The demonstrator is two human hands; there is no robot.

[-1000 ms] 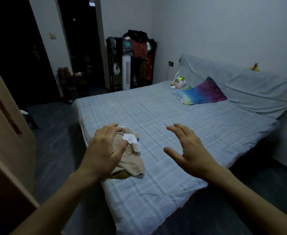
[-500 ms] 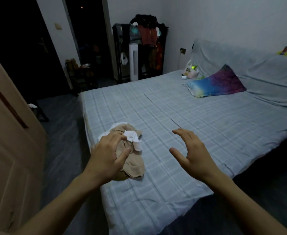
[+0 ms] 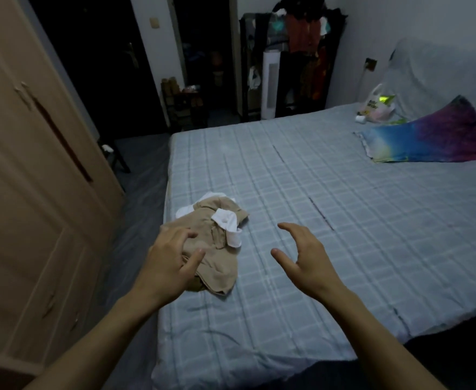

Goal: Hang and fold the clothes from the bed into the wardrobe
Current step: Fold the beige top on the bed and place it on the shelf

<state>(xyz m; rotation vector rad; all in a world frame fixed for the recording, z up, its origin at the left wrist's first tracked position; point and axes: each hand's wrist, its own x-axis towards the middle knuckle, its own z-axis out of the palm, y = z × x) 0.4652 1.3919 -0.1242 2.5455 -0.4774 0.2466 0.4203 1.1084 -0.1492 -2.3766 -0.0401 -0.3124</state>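
Observation:
A crumpled beige garment (image 3: 217,249) with white cuffs lies near the left edge of the bed (image 3: 343,220), which has a pale blue checked sheet. My left hand (image 3: 169,263) hovers over the garment's near left side with fingers spread, thumb close to the cloth; I cannot tell whether it touches. My right hand (image 3: 307,257) is held open above the sheet, to the right of the garment and apart from it. The wooden wardrobe (image 3: 28,192) stands at the left with its doors closed.
A multicoloured pillow (image 3: 433,139) and a plastic bag (image 3: 377,104) lie at the bed's far right. A dark rack full of clothes (image 3: 296,52) and a white tower fan (image 3: 269,83) stand at the back wall. A narrow strip of floor runs between wardrobe and bed.
The view has swung left, bringing the wardrobe doors into sight. Both hands stay open over the bed; the left has shifted toward the garment's near left side.

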